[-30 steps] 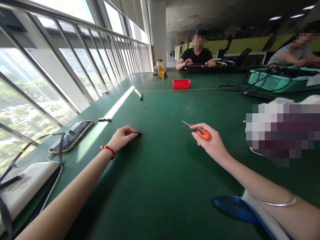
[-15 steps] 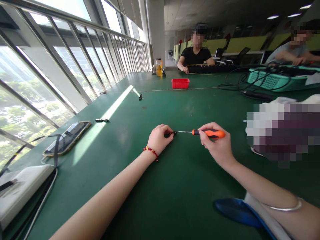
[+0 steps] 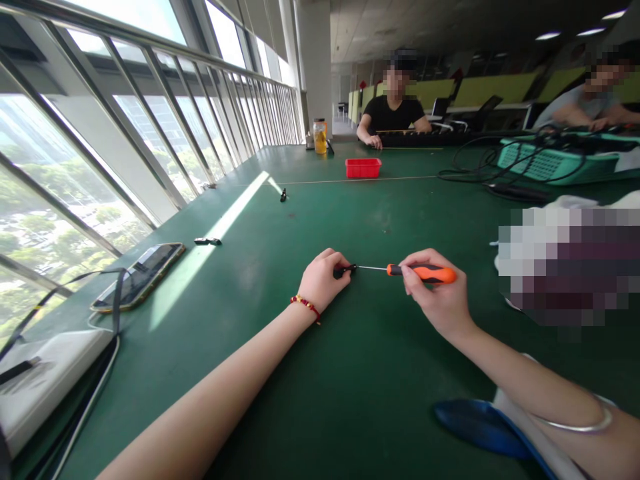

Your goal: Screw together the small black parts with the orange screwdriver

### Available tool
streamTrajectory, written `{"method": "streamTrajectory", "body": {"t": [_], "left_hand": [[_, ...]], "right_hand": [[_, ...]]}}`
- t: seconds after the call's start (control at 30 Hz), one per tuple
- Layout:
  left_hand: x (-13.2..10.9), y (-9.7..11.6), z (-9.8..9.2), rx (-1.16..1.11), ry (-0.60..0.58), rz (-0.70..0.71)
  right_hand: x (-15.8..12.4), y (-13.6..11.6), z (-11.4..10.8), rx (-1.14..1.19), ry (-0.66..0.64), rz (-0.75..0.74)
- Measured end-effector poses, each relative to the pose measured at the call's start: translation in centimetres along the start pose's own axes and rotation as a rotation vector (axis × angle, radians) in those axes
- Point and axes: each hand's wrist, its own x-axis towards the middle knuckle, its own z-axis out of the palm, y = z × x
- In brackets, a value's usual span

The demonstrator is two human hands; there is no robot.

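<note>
My left hand rests on the green table and pinches a small black part, mostly covered by the fingers. In my right hand is a screwdriver with an orange and black handle, lying level and pointing left. Its thin metal shaft reaches the right end of the black part; whether the tip sits in a screw is too small to tell. Two more small black pieces lie farther off, one near the phone and one beyond the sunlit strip.
A phone, cables and a white power strip lie at left by the railing. Farther back are a red box, a jar and a teal basket with cables. Two people sit across the table. A blurred-out pile is at right.
The screwdriver's tip has closed the small gap and now meets the black part. The whole view has shifted slightly; my left hand keeps its pinch.
</note>
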Motion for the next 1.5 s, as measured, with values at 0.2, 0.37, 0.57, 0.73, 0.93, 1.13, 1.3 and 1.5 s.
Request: {"method": "streamTrajectory", "body": {"t": [0.2, 0.37, 0.57, 0.73, 0.93, 1.13, 1.3, 1.5], "left_hand": [[-0.07, -0.19, 0.04, -0.011, -0.006, 0.007], [-0.07, -0.10, -0.02, -0.007, -0.013, 0.013], [-0.08, 0.12, -0.09, 0.012, -0.021, 0.029], [-0.11, 0.23, -0.15, 0.012, -0.020, 0.021], [-0.13, 0.17, -0.10, 0.012, -0.021, 0.020], [-0.14, 0.32, -0.15, 0.028, -0.012, 0.005], [-0.15, 0.36, -0.17, 0.050, -0.012, -0.001], [-0.15, 0.24, -0.10, 0.062, -0.007, 0.005]], "right_hand": [[0.01, 0.07, -0.14, 0.013, -0.032, 0.009], [0.05, -0.10, -0.26, -0.029, -0.067, -0.007], [0.16, -0.58, -0.25, -0.114, -0.042, -0.069], [0.19, -0.18, -0.02, -0.005, 0.009, -0.096], [0.29, -0.10, 0.07, -0.005, -0.043, -0.042], [0.12, -0.50, -0.12, -0.126, -0.052, -0.089], [-0.08, -0.43, -0.34, -0.158, -0.001, -0.162], [-0.13, -0.61, -0.25, -0.146, 0.006, -0.154]]}}
